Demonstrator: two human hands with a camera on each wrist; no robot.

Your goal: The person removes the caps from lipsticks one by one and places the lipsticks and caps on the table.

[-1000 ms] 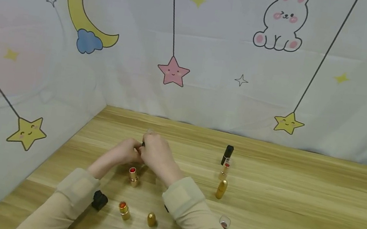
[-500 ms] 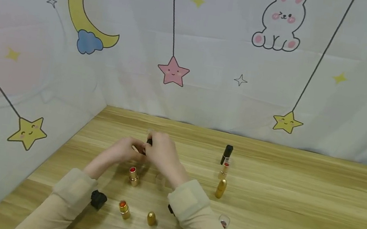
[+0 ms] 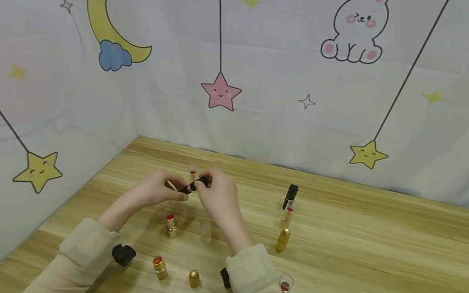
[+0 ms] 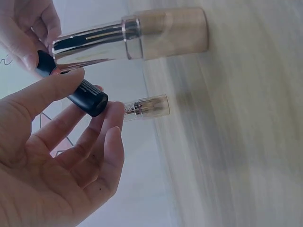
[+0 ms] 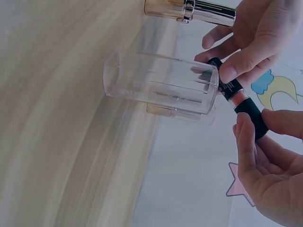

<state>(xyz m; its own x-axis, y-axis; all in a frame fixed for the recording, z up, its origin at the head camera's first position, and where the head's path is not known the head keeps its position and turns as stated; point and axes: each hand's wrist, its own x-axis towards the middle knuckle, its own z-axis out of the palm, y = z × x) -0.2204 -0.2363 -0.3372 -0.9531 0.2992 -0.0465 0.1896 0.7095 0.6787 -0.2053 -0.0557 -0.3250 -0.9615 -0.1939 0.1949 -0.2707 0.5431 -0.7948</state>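
Observation:
Above the left part of the table, both hands hold a slim black lipstick between them. My left hand (image 3: pixel 160 189) pinches the black base (image 5: pixel 228 84) between thumb and fingers. My right hand (image 3: pixel 220 197) pinches the black cap (image 5: pixel 251 116) at the other end. A pinkish band (image 5: pixel 238 98) shows between cap and base. Just behind the fingers stands a lipstick with a clear cap (image 3: pixel 192 174). Nearer me are an uncapped gold lipstick with a red tip (image 3: pixel 171 226) and a clear cap (image 3: pixel 205 231) standing on the table.
In front stand a gold lipstick with an orange-red tip (image 3: pixel 160 267) and a gold cap (image 3: pixel 194 279). Black pieces lie by the left sleeve (image 3: pixel 123 254) and right sleeve (image 3: pixel 225 278). Rightward stand a black lipstick (image 3: pixel 291 197), a clear-capped one (image 3: pixel 287 217), a gold one (image 3: pixel 282 240); a clear cap (image 3: pixel 286 283) lies nearer.
The right hand has moved right and the hands have drawn apart, uncovering the black lipstick between them. The clear-capped lipstick behind and the clear cap in front have come into view.

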